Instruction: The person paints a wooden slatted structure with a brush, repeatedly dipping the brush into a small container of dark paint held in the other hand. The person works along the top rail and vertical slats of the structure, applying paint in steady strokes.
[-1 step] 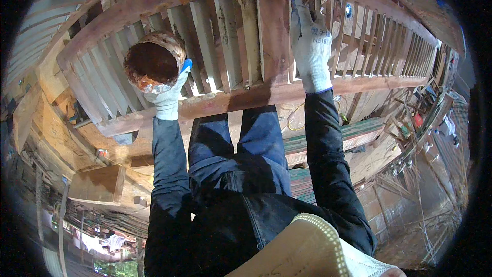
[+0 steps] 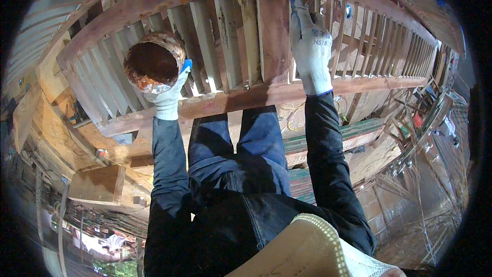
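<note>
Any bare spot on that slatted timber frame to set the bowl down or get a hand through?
Bare: the slats between the left hand, which holds the rusty-brown round bowl, and the right hand, which lies on the slats by the wide reddish upright board. Hand passage: dark gaps between those slats. Crowded: the narrow pickets at right.

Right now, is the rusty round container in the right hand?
No, the left hand holds the rusty round container, while the right hand lies flat on the wooden slats.

head cam | looks steeply down from above | close over gloved hands and slatted frame [image 2: 246,36]
</note>
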`<action>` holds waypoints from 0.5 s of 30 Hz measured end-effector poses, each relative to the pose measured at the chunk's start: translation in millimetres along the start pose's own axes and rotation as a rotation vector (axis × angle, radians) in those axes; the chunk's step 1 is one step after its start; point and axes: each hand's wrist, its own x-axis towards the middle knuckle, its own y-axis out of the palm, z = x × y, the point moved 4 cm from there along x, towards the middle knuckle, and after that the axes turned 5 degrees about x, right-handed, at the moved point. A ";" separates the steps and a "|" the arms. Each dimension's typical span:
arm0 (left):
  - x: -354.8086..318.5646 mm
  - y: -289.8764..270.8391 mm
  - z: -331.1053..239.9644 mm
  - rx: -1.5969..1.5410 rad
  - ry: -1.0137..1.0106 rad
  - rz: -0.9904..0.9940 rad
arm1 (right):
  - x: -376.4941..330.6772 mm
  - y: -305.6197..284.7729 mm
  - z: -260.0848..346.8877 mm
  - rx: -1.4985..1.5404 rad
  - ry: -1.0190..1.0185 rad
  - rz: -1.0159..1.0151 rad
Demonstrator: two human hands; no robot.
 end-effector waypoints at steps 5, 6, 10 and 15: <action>7.6 -8.5 8.6 0.131 0.091 0.083 | 6.8 -7.5 -5.8 0.088 -0.024 -0.062; 15.6 -9.3 9.3 0.173 0.089 0.061 | 12.2 -6.9 -5.4 0.112 -0.069 -0.089; 16.9 -10.7 10.0 0.311 0.088 0.031 | 9.0 -3.9 4.0 0.032 -0.048 0.012; 16.7 -12.9 12.6 0.268 0.073 0.037 | 16.9 -14.2 0.5 0.040 -0.007 0.010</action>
